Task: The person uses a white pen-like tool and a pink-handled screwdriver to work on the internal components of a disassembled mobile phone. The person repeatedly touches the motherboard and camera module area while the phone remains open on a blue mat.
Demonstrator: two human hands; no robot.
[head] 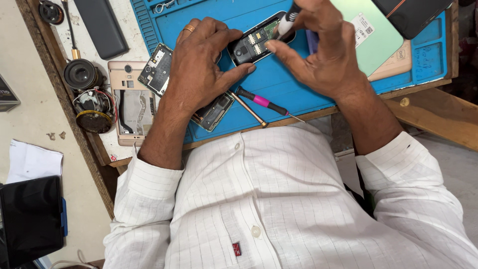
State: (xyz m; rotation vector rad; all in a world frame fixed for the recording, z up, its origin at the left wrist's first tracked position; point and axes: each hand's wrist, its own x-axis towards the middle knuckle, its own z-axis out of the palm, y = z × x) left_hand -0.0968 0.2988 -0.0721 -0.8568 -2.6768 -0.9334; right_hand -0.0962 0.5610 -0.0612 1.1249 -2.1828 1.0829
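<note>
Steadying opened phone (254,42) with left hand (199,65), right hand (318,50) fingers pinching what seems a screwdriver (286,22).

tool (286,22) tip: hidden by right hand (323,55) | black device (413,15): perhaps a phone, cut off

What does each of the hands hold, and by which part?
Left hand steadies the opened phone by its near edge; right hand grips a screwdriver by its handle.

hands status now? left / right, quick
Left hand: steadying the opened phone on the blue mat.
Right hand: closed on a screwdriver, its tip at the phone.
</note>
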